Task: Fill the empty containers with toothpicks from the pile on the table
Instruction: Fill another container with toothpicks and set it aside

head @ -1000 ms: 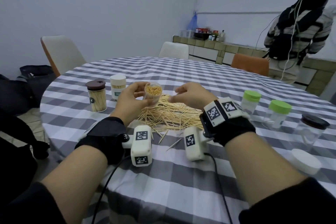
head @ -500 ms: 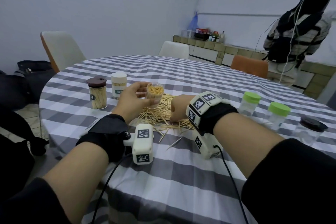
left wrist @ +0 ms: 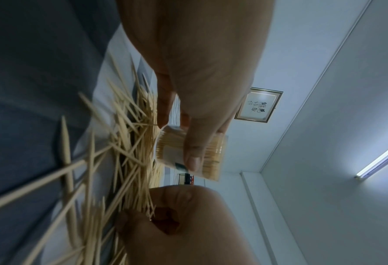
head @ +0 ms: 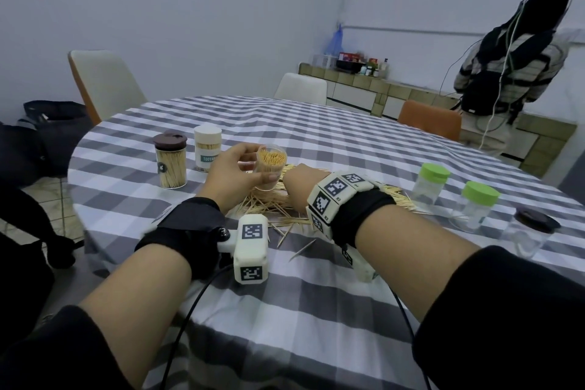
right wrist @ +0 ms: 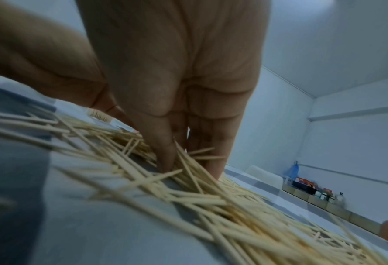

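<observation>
My left hand holds a small clear container, lidless and packed with upright toothpicks, just above the far-left part of the toothpick pile. In the left wrist view the thumb lies across the container. My right hand is down on the pile to the right of the container, its fingertips hidden behind the hand. In the right wrist view the thumb and fingers dig into the pile and pinch several toothpicks. The left wrist view shows the right hand curled on toothpick ends.
Left of the pile stand a brown-lidded jar and a white-lidded jar, both full of toothpicks. At the right stand two empty green-lidded jars and a dark-lidded clear jar. A person stands at the back right.
My right hand has dropped from beside the container's mouth down onto the pile and closed on toothpicks. The left hand has kept the container in about the same place.
</observation>
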